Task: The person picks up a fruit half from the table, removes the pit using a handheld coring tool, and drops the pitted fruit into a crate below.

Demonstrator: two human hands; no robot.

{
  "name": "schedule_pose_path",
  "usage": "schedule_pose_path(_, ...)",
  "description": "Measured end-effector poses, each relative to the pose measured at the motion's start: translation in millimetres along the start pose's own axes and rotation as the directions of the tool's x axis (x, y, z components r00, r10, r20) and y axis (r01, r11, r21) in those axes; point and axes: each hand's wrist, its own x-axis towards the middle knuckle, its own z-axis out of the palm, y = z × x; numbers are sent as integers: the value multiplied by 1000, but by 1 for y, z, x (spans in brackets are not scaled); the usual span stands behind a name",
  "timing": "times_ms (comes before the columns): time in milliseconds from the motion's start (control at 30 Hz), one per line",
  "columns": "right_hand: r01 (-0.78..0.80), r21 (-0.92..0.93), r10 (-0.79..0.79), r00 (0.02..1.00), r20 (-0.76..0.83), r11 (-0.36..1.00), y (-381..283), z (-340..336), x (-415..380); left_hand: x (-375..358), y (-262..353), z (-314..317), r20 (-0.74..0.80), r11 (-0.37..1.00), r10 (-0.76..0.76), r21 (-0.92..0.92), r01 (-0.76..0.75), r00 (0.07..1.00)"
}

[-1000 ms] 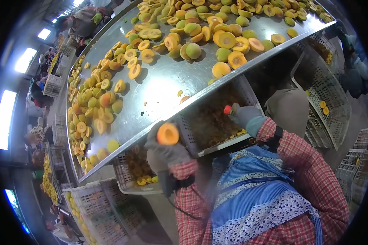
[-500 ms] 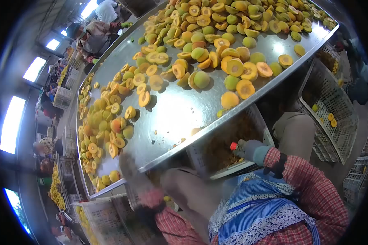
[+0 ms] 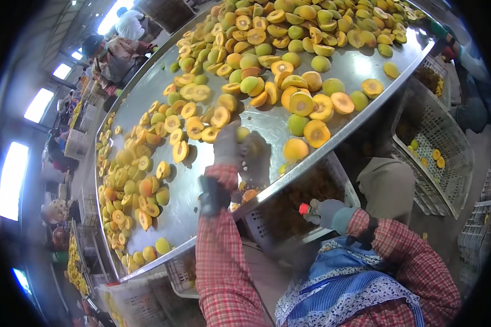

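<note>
My left hand (image 3: 227, 146), in a grey glove, reaches over the metal table. Its fingers, partly blurred, close around a yellow-green peach (image 3: 243, 134). Around it lie cut peach halves (image 3: 194, 128) with orange flesh. Held low in front of my lap, my gloved right hand (image 3: 330, 213) is closed on a small tool with a red end (image 3: 304, 209); the rest of the tool is hidden in the glove. Beneath that hand is a plastic crate (image 3: 341, 182) with brown scraps inside.
A raised rim (image 3: 360, 112) edges the metal table, which bears a large heap of peaches (image 3: 289, 32). To the right stands a crate (image 3: 442, 125) with a few fruit pieces. Another person (image 3: 117, 60) works across the table; more crates (image 3: 142, 302) stand at lower left.
My left hand has moved from beside the table's near edge up onto the table and closed on a peach. My right hand stays low with the red-ended tool. The view has shifted slightly.
</note>
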Motion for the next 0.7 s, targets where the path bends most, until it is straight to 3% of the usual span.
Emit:
schedule_pose_path(33, 21, 54, -18, 999, -43, 998, 1, 3, 1, -13, -14, -6, -45, 931, -48, -363, 28, 998)
schedule_pose_path(67, 43, 108, -34, 996, -84, 993, 0, 6, 0, -29, -24, -13, -73, 735, -109, -677, 31, 991)
schedule_pose_path(100, 59, 103, -51, 996, -76, 993, -3, 7, -2, -50, 26, -55, 102, 143, -408, -974, 174, 907)
schedule_pose_path(133, 155, 94, -141, 979, -144, 983, -8, 6, -4, -69, 19, -62, 204, -211, -376, -969, 131, 904)
schedule_pose_path(200, 264, 73, -246, 949, -197, 962, -22, -3, -11, -99, 38, -76, 131, -266, -415, -964, 18, 900)
schedule_pose_path(233, 127, 416, -80, 988, -129, 900, -36, -14, -18, -112, 55, -83, 140, -294, -469, -956, -4, 872)
schedule_pose_path(267, -42, 697, 64, 998, -5, 716, -49, -25, -25, -122, 69, -84, 153, -324, -514, -946, -26, 844)
schedule_pose_path(300, -67, 747, 63, 997, 34, 662, -63, -37, -34, -130, 71, -79, 138, -385, -488, -920, -70, 862)
schedule_pose_path(333, -69, 742, 61, 997, 38, 667, -71, -40, -38, -137, 77, -75, 135, -387, -493, -919, -77, 859)
schedule_pose_path(400, 135, 721, -61, 990, -128, 679, -85, -43, -45, -150, 89, -70, 179, -350, -567, -936, -38, 804)
schedule_pose_path(467, 118, 710, -54, 992, -111, 694, -95, -42, -48, -161, 89, -60, 214, -411, -541, -911, -33, 813)
schedule_pose_path(533, 239, 622, -134, 968, -212, 746, -101, -39, -46, -166, 94, -53, 186, -366, -520, -930, -20, 834)
schedule_pose_path(567, 206, 605, -119, 976, -181, 769, -107, -43, -48, -166, 100, -51, 236, -441, -563, -896, -47, 792)
schedule_pose_path(700, 208, 534, -105, 971, -217, 820, -111, -38, -43, -170, 116, -45, 250, -416, -607, -909, -33, 754)
